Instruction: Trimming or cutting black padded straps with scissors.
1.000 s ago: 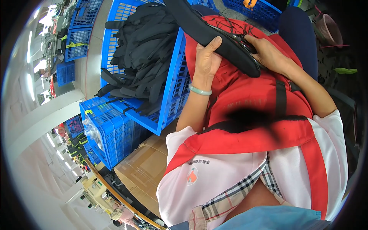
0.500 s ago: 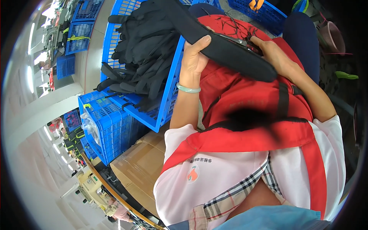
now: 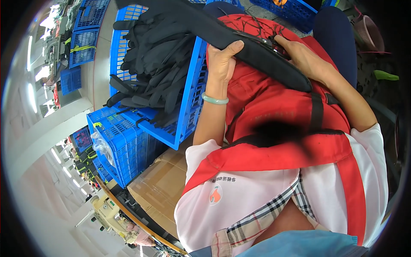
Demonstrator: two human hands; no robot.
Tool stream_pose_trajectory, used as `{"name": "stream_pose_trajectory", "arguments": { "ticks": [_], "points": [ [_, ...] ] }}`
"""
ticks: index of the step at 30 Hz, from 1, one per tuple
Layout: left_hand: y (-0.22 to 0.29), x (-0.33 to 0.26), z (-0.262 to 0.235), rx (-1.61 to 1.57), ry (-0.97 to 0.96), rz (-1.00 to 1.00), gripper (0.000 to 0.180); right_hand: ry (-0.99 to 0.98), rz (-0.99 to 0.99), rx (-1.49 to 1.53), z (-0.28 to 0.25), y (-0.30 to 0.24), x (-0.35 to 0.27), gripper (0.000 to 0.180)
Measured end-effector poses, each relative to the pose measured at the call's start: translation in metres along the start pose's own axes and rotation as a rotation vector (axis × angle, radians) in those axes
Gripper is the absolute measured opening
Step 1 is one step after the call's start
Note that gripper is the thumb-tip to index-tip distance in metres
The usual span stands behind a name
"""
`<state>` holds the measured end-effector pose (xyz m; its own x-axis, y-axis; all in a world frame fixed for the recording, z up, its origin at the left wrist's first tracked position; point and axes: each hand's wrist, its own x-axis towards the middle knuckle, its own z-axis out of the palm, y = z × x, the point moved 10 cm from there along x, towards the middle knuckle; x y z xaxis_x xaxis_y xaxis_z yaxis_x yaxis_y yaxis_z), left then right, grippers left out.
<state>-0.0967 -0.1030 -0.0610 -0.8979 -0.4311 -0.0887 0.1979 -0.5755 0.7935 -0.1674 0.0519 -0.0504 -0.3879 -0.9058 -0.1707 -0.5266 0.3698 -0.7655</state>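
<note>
A long black padded strap slants across my lap, its rounded end pointing toward my right forearm. My left hand is closed on its middle, thumb on top and the other fingers hidden beneath. Over the strap's far edge, my right hand grips a small pair of metal scissors, partly hidden behind the strap. Loose dark threads lie on my red apron just beyond. To the left, a pile of similar black straps fills a blue plastic crate.
More blue crates stand at the left, beside a cardboard box. Another blue crate lies beyond my knees. A pink basket is at the far right. A sewing machine stands at the lower left.
The strap and my left hand have shifted slightly right, and the strap's far part now reaches farther over the pile. Less of the scissors shows above the strap's edge.
</note>
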Motion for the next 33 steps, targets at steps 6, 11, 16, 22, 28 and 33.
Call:
{"name": "stream_pose_trajectory", "arguments": {
  "ticks": [6, 11, 16, 22, 28, 33],
  "points": [
    [0.0, 0.001, -0.007, -0.05, -0.007, 0.018, 0.036, -0.076, -0.047, 0.171, -0.005, -0.001, -0.012, 0.058],
    [-0.003, 0.001, -0.007, 0.027, -0.038, 0.014, 0.039, -0.122, -0.017, 0.102, -0.007, -0.003, -0.016, 0.065],
    [-0.003, 0.002, -0.006, 0.023, -0.056, 0.042, 0.037, 0.008, 0.032, -0.024, -0.005, 0.003, -0.008, 0.05],
    [0.0, -0.002, -0.005, -0.007, -0.003, 0.015, 0.033, -0.013, 0.019, 0.048, -0.004, -0.003, -0.007, 0.045],
    [-0.002, -0.002, -0.002, -0.005, -0.019, 0.013, 0.032, 0.022, 0.014, 0.014, -0.006, -0.003, -0.002, 0.04],
    [-0.003, -0.001, -0.004, -0.045, -0.004, -0.002, 0.034, 0.02, 0.011, 0.043, -0.005, -0.004, -0.002, 0.04]
  ]
}}
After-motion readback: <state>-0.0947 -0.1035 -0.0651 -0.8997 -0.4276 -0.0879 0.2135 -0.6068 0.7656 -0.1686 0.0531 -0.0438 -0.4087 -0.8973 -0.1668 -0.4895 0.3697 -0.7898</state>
